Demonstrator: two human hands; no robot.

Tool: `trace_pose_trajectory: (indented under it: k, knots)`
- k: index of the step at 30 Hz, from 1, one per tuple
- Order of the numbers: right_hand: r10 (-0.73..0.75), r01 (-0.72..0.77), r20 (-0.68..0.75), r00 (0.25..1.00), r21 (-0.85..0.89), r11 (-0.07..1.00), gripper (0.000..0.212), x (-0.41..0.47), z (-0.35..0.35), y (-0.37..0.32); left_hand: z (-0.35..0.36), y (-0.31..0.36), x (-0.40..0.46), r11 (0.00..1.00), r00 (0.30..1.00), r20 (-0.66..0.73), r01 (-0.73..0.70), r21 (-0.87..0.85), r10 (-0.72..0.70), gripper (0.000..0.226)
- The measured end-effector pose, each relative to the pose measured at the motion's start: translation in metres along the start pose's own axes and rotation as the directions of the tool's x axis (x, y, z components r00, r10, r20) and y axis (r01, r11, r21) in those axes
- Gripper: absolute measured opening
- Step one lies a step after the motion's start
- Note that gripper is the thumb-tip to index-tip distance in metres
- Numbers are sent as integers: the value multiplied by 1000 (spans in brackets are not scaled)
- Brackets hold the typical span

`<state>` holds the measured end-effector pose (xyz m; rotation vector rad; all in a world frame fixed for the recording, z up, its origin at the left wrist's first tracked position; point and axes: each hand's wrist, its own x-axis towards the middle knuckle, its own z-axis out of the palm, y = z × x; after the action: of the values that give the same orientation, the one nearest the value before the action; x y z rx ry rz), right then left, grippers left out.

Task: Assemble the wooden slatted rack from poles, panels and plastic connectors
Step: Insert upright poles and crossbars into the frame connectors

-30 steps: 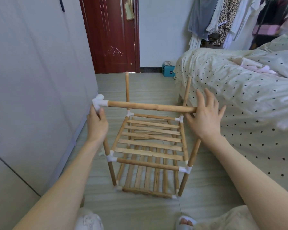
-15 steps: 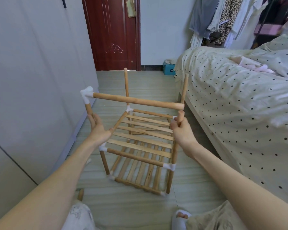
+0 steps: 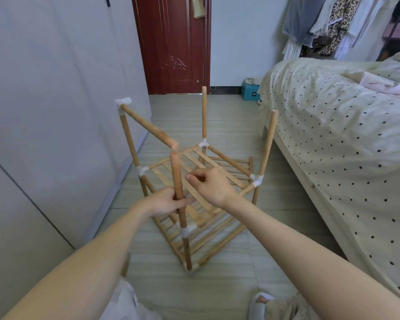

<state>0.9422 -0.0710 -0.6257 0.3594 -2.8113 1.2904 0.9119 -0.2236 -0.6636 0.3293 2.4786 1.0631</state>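
Right now the slatted rack (image 3: 194, 192) stands on floor beside the bed (image 3: 333, 135), corner toward wearer. Left hand (image 3: 166, 202) grip wraps near upright pole (image 3: 178, 192), likely steadying it. Right hand (image 3: 208, 185) loosely curled, holding nothing. Corner connector (image 3: 123, 103) carries the loose-ended top pole (image 3: 148, 127).

Left grip (image 3: 169, 202) curled round a pole (image 3: 177, 179) (forearm reaching in), right grip (image 3: 209, 185) loosely curled, holding nothing

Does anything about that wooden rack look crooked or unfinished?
Yes. The top rail is plugged into only one white corner connector; its other end hangs free, near the bare top of the post that the left hand grips. The other two posts also have bare tops.
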Motion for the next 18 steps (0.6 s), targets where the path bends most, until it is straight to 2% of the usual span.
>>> trace_pose_trajectory:
  k: [3,6,9,11,12,14,16,18]
  knots:
    - [-32,38,35,999,-192,981,27,2,-6,5,-15,-23,-8,990,988,-93,120,-76,-126,23]
    - [75,1,250,965,-289,957,31,0,-16,15,-26,-39,-20,967,953,-169,241,-81,-251,34]
    - [244,-81,485,840,-333,940,35,-5,-28,29,-29,-45,-36,900,907,-41,422,112,-420,37]
    - [319,-142,552,770,-339,930,37,-9,-38,39,-21,-41,-43,863,866,112,458,212,-487,44]
    - [340,-165,551,762,-342,925,36,-11,-45,45,-16,-37,-44,871,865,158,438,222,-476,45]
    - [369,-209,516,773,-342,916,35,-14,-60,61,-2,-25,-40,911,905,159,362,199,-394,33]
    - [414,-261,464,783,-360,896,33,-22,-75,82,14,-10,-29,950,967,101,206,233,-234,24]
    - [472,-310,402,785,-404,860,34,-31,-88,105,36,2,-13,942,997,25,66,329,-78,24]
